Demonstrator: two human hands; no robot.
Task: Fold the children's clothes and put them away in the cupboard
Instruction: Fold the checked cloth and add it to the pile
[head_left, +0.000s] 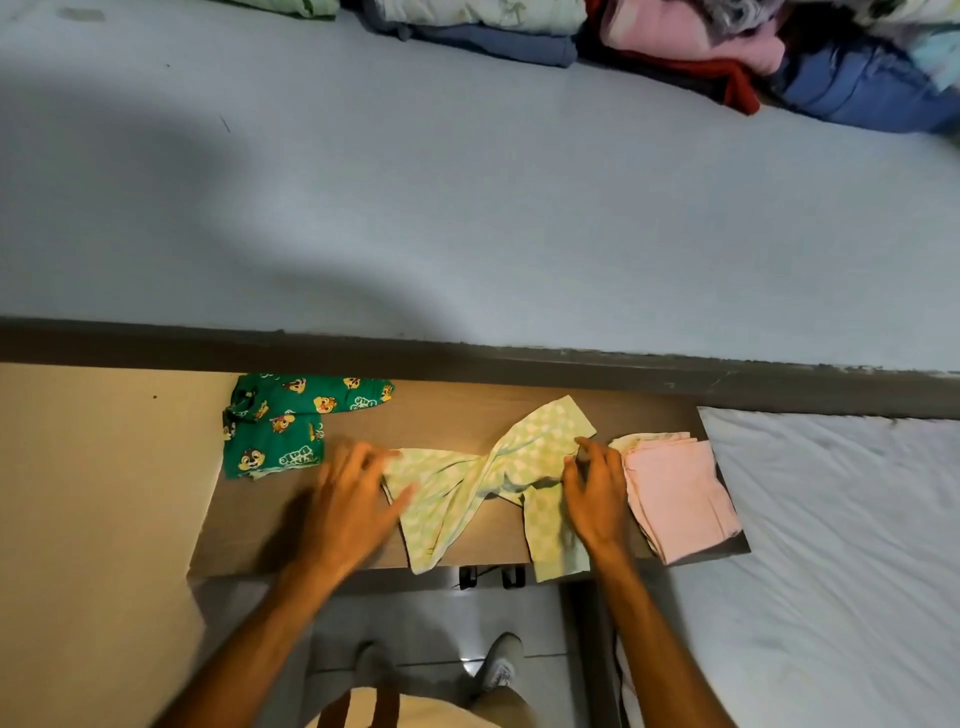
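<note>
Two hands work a pale green patterned garment (488, 478) lying twisted across the middle of the brown desk (249, 535), its near ends hanging over the near edge. The left hand (353, 499) lies flat and spread on the garment's left end, its grip open. The right hand (597, 488) rests on the right end with fingers curled at the cloth; whether its grip has closed I cannot tell. A green cartoon-print piece (280, 421) lies far left. Folded pink clothes (675, 493) sit just right of the right hand. More clothes (675, 47) are piled far right.
</note>
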